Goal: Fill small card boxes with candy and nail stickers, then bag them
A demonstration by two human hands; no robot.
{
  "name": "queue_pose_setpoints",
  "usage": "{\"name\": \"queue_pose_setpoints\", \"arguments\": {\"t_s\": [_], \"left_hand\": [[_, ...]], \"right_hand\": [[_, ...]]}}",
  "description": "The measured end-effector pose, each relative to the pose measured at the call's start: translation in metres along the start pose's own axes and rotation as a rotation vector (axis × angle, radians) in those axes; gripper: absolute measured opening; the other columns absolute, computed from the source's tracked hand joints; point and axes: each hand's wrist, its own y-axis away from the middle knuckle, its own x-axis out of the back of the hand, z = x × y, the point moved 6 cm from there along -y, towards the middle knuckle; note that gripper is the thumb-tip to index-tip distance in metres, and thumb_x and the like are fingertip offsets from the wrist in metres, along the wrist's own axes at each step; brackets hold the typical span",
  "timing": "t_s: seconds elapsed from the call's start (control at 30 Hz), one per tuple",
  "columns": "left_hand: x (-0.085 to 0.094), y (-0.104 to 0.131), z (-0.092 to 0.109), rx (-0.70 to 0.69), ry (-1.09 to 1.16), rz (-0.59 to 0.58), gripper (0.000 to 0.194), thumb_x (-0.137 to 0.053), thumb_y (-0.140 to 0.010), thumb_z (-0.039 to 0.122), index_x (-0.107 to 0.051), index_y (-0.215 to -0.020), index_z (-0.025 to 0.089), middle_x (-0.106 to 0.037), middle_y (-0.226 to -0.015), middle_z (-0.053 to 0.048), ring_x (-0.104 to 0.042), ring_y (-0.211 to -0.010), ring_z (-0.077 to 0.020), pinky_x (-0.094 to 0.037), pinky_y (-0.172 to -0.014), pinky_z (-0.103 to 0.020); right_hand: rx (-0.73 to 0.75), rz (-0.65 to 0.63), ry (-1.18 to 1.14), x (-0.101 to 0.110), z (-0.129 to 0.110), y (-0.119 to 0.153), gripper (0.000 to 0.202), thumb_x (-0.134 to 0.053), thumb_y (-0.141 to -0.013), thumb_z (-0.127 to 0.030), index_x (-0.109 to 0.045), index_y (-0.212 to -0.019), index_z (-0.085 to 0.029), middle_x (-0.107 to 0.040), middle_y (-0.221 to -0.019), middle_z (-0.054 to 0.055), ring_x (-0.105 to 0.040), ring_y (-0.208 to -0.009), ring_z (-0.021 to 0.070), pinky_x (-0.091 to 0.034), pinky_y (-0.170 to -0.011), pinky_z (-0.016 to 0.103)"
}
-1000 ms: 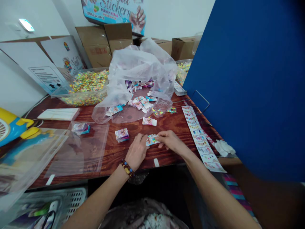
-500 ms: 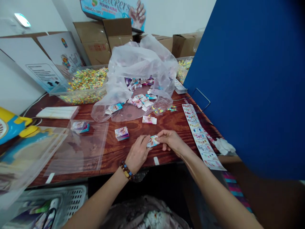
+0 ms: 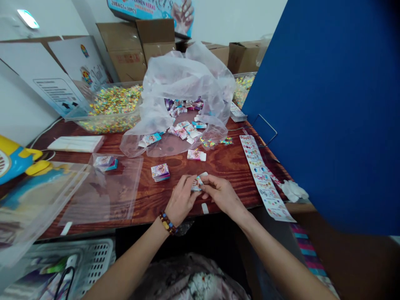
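Between my two hands is a small printed box (image 3: 196,183), light blue and white with a picture of a hand on it. My left hand (image 3: 181,199) grips its left side, fingers closed along it. The thumb and fingers of my right hand (image 3: 222,195) pinch its right side, near a white end that looks like a flap. To the left of my hands stands a small stack of similar boxes (image 3: 160,171). Just beyond them lies a single pink and white box (image 3: 196,155) with a white flap sticking out.
A large translucent plastic bag (image 3: 187,75) with many small boxes lies open at the back. Tubs of yellow candy-like pieces (image 3: 115,102) flank it. A sticker sheet (image 3: 264,179) lies at right beside a blue panel (image 3: 325,116). Clear plastic sleeves (image 3: 125,196) cover the left side.
The box has tilted upward between my hands, its white end now pointing up and away. My right hand has come closer to my left, its fingers curling more around the box.
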Motion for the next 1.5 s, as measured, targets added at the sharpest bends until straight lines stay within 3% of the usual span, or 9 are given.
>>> {"name": "queue_pose_setpoints", "arguments": {"t_s": [0.23,0.37,0.5,0.6,0.77,1.2,1.33,1.4,1.5], "left_hand": [[0.015,0.009,-0.011,0.185,0.445,-0.22,0.038,-0.058,-0.086,0.026,-0.058,-0.124,0.024,-0.066,-0.113,-0.006,-0.063,-0.099,-0.0214,-0.051,-0.088,-0.033],[0.012,0.02,-0.019,0.288,0.667,-0.216,0.036,-0.065,-0.08,0.027,-0.061,-0.116,0.021,-0.067,-0.097,-0.004,-0.063,-0.086,-0.0179,-0.051,-0.08,-0.028],[0.011,0.029,-0.022,0.355,0.854,-0.106,0.031,-0.069,-0.078,0.027,-0.059,-0.107,0.019,-0.065,-0.092,-0.002,-0.062,-0.082,-0.015,-0.051,-0.077,-0.026],[0.012,0.036,-0.02,0.394,0.882,-0.058,0.031,-0.07,-0.078,0.028,-0.058,-0.104,0.019,-0.065,-0.091,-0.002,-0.062,-0.08,-0.0134,-0.051,-0.075,-0.025],[0.011,0.041,-0.012,0.354,0.896,-0.061,0.028,-0.067,-0.081,0.024,-0.056,-0.106,0.02,-0.064,-0.09,0.001,-0.061,-0.079,-0.0109,-0.05,-0.073,-0.022],[0.005,0.046,-0.002,0.403,0.961,-0.148,0.026,-0.069,-0.079,0.022,-0.054,-0.101,0.018,-0.063,-0.089,0.0,-0.061,-0.077,-0.0111,-0.051,-0.071,-0.024],[0.007,0.049,0.001,0.389,0.995,-0.132,0.03,-0.069,-0.08,0.022,-0.05,-0.103,0.019,-0.063,-0.092,0.0,-0.062,-0.079,-0.0115,-0.051,-0.073,-0.025],[0.009,0.05,0.003,0.371,0.995,-0.103,0.031,-0.069,-0.08,0.022,-0.047,-0.102,0.02,-0.063,-0.093,0.0,-0.062,-0.079,-0.0117,-0.051,-0.074,-0.026],[0.011,0.051,0.005,0.35,0.95,-0.099,0.031,-0.068,-0.081,0.021,-0.045,-0.101,0.02,-0.062,-0.092,0.0,-0.062,-0.079,-0.012,-0.05,-0.074,-0.026]], "right_hand": [[-0.043,-0.113,-0.112,-0.008,-0.001,0.001,0.01,-0.058,-0.075,-0.022,-0.065,-0.081,-0.019,-0.068,-0.07,-0.001,-0.055,-0.046,0.009,-0.042,-0.046,0.02],[0.034,-0.208,-0.03,-0.016,-0.014,0.006,0.012,-0.058,-0.078,-0.021,-0.069,-0.082,-0.019,-0.067,-0.074,0.0,-0.06,-0.057,0.0121,-0.047,-0.058,0.024],[0.246,0.016,0.074,-0.004,-0.021,0.017,0.013,-0.061,-0.083,-0.026,-0.071,-0.092,-0.022,-0.066,-0.1,0.006,-0.063,-0.089,0.0194,-0.05,-0.078,0.03],[0.255,0.138,0.025,-0.001,-0.009,0.026,0.013,-0.063,-0.085,-0.032,-0.069,-0.09,-0.022,-0.064,-0.094,0.006,-0.062,-0.087,0.0193,-0.051,-0.075,0.029],[0.312,0.113,-0.036,-0.016,-0.005,0.034,0.021,-0.066,-0.084,-0.028,-0.068,-0.105,-0.026,-0.065,-0.105,0.004,-0.063,-0.093,0.0184,-0.051,-0.08,0.029],[0.403,0.004,0.039,-0.014,-0.02,0.035,0.014,-0.059,-0.09,-0.022,-0.072,-0.09,-0.023,-0.064,-0.098,0.004,-0.063,-0.089,0.0162,-0.05,-0.078,0.027],[0.482,0.011,0.105,-0.013,-0.032,0.046,0.022,-0.056,-0.091,-0.018,-0.068,-0.107,-0.025,-0.066,-0.1,0.005,-0.063,-0.09,0.0172,-0.05,-0.078,0.028],[0.445,0.008,0.092,-0.011,-0.035,0.046,0.023,-0.056,-0.091,-0.02,-0.066,-0.111,-0.025,-0.067,-0.1,0.005,-0.063,-0.089,0.0173,-0.049,-0.077,0.028],[0.338,-0.039,0.044,-0.01,-0.039,0.04,0.015,-0.055,-0.092,-0.027,-0.068,-0.092,-0.021,-0.067,-0.088,0.004,-0.062,-0.081,0.0164,-0.049,-0.073,0.027]]}}
